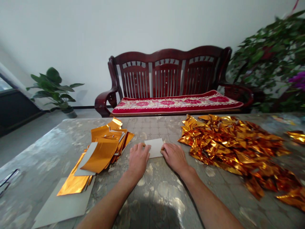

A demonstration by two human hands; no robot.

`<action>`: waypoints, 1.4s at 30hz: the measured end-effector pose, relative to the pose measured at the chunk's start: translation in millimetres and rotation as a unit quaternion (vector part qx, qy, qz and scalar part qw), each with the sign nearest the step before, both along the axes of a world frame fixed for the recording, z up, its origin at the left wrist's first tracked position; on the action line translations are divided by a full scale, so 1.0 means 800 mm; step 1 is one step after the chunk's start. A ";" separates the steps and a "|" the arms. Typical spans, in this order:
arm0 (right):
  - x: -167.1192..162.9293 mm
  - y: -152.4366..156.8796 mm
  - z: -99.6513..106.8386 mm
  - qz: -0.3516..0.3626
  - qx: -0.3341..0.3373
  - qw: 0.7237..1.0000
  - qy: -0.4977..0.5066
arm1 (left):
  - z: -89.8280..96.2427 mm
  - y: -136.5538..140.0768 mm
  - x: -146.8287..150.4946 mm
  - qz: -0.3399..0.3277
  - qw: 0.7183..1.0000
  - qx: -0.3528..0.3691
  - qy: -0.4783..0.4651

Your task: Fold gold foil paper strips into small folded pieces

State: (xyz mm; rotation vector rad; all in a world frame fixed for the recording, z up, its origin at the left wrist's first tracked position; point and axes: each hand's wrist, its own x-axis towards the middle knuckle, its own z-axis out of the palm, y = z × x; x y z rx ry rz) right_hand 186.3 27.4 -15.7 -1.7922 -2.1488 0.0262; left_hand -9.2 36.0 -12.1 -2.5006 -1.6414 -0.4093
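A small sheet of paper point(154, 148), pale grey side up, lies on the table in front of me. My left hand point(138, 156) grips its left edge, thumb and fingers closed there. At the opposite edge my right hand point(175, 156) pinches the sheet between thumb and curled fingers. To the left is a loose stack of gold foil paper sheets point(101, 156), some with the grey backs showing. On the right spreads a large heap of folded gold foil pieces point(228, 143).
A larger grey sheet point(69, 203) lies under the stack's near end. Eyeglasses point(9, 181) seem to rest at the table's point(152, 124) left side. Beyond stand a wooden bench point(166, 73) with a red patterned cushion and potted plants point(53, 87).
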 end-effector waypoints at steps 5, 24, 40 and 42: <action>-0.002 -0.002 -0.002 -0.045 0.010 0.999 -0.005 | -0.011 -0.002 -0.001 -0.166 0.985 -0.040 -0.004; 0.000 -0.007 -0.010 -0.130 0.020 0.991 -0.024 | -0.015 -0.037 -0.001 -0.085 0.991 -0.034 0.096; -0.021 -0.011 -0.008 -0.102 0.033 0.991 0.080 | -0.018 -0.055 0.020 -0.126 0.988 -0.062 0.059; -0.025 -0.009 -0.010 -0.104 0.030 0.989 0.099 | -0.018 -0.055 0.020 -0.126 0.988 -0.069 0.053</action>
